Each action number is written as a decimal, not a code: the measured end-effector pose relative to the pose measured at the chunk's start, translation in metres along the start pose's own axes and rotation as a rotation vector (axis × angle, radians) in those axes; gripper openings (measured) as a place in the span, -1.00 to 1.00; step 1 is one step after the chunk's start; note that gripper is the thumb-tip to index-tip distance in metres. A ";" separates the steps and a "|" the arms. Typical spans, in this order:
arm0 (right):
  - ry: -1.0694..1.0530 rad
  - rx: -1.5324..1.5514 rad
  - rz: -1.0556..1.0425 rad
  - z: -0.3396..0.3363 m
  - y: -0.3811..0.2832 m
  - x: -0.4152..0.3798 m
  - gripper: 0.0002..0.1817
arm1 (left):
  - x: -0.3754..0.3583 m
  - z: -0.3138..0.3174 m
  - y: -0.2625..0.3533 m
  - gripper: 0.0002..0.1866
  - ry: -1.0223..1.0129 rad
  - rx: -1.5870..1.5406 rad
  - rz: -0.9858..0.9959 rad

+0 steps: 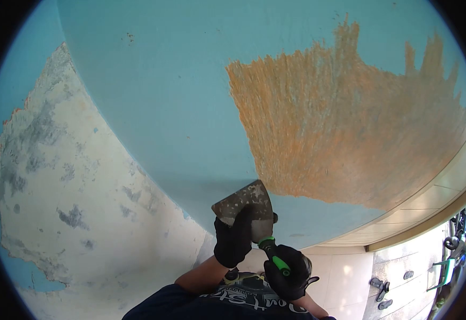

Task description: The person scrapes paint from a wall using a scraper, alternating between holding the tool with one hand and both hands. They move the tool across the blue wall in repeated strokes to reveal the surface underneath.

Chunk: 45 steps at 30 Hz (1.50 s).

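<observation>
A wide-bladed scraper [265, 226] with a green and black handle is held in front of my chest. My right hand [290, 272], in a black glove, is wrapped round its handle. My left hand [234, 238], gloved in black too, grips the stained blade, with a finger or thumb lying across its face. The blade's wide edge points up and to the left, towards the blue wall [163, 106]. Close beyond it, a large rough patch [318, 133] of brown-orange shows on the wall, with streaked, ragged edges.
On the left wall, a broad whitish-grey patch [83, 176] has peeling borders. A tiled ledge [414, 208] runs below the brown patch. Sandals [381, 288] lie on the pale floor [345, 282]. A green-framed object [446, 274] and a vehicle [457, 240] stand at the far right.
</observation>
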State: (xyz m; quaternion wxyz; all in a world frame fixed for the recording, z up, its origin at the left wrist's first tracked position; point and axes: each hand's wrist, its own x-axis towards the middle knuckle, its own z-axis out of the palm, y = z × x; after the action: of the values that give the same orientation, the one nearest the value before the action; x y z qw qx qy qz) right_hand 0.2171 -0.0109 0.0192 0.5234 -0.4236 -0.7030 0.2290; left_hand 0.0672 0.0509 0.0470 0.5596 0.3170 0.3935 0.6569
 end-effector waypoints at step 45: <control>-0.060 0.098 -0.018 0.013 0.009 0.003 -0.52 | 0.005 -0.038 -0.011 -0.66 -0.011 0.367 -0.011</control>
State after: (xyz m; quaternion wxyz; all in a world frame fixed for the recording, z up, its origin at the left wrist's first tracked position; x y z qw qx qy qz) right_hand 0.2083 -0.0020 0.0093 0.5243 -0.3842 -0.7100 0.2711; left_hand 0.0392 0.0507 0.0185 0.4981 0.4152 0.5054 0.5693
